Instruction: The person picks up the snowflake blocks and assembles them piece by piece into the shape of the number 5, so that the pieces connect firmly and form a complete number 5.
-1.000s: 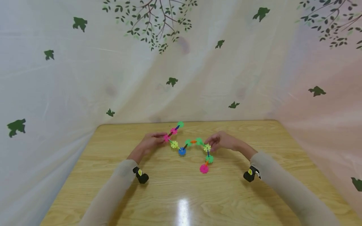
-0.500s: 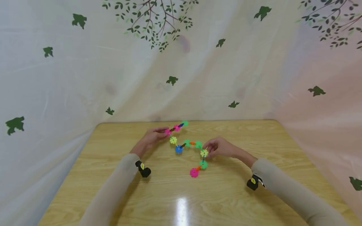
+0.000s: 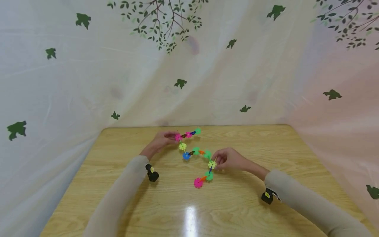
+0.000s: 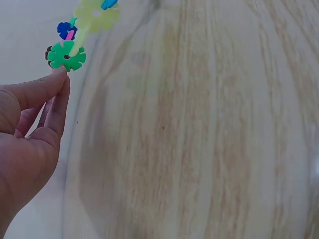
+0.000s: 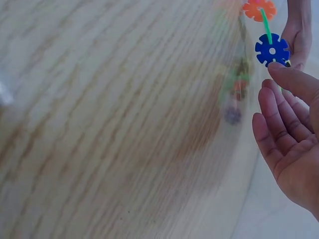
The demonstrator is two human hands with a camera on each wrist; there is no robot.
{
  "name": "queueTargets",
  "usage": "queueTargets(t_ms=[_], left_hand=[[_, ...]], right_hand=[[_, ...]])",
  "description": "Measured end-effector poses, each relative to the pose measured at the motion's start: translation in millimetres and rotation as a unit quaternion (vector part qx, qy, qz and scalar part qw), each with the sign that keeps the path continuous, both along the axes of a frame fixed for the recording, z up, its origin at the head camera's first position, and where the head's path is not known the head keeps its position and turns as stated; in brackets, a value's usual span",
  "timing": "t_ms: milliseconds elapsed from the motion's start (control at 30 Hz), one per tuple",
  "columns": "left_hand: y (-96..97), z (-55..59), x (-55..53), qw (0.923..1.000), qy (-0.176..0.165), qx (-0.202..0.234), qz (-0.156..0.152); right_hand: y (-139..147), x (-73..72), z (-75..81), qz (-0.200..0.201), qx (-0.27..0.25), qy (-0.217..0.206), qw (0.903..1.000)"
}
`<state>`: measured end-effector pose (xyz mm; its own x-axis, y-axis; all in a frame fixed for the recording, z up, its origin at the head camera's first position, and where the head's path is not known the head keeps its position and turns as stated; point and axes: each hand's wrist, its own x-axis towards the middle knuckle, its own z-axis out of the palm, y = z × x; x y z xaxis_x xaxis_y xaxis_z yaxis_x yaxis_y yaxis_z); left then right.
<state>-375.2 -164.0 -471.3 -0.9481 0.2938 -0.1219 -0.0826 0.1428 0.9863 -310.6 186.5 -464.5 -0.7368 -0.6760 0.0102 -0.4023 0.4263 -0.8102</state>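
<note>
A chain of interlocking snowflake discs in pink, yellow, blue and green winds between both hands in the head view. My left hand (image 3: pixel 164 140) pinches it at a pink disc (image 3: pixel 178 137) near the upper bend. Thumb and fingertips meet at a green disc (image 4: pixel 67 56) in the left wrist view. At the right bend, my right hand (image 3: pixel 231 159) pinches the chain by a yellow disc (image 3: pixel 212 164). A blue disc (image 5: pixel 272 51) shows at that thumb tip in the right wrist view. One end, a green disc (image 3: pixel 197 131), points right; the other, a pink disc (image 3: pixel 198 183), hangs nearest me.
Beneath the chain lies a glossy wooden table (image 3: pixel 165 210), with a bright reflection near its front. A pale curtain (image 3: pixel 142 82) printed with leaves and birds rises behind the table's far edge. Each sleeve cuff carries a small black camera (image 3: pixel 153 176).
My right hand has come down and slightly left, drawing its end of the chain nearer me and inward. The left hand has moved a little up and right, its free end swinging rightward.
</note>
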Motion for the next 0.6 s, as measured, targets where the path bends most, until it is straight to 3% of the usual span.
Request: queueTargets(t_ms=[200, 333, 600], left_hand=[[6.0, -6.7, -3.4, 0.9945, 0.061, -0.085, 0.000], [10.2, -12.3, -5.8, 0.9883, 0.082, -0.129, 0.005], [15.2, -15.4, -7.5, 0.9860, 0.089, -0.141, 0.000]], right_hand=[[-2, 3.8, -6.8, 0.004, 0.005, 0.014, 0.9999], [-5, 7.7, -9.6, 0.011, 0.003, 0.020, 0.9997], [-13, 17.2, -9.4, 0.007, 0.017, 0.022, 0.9996]])
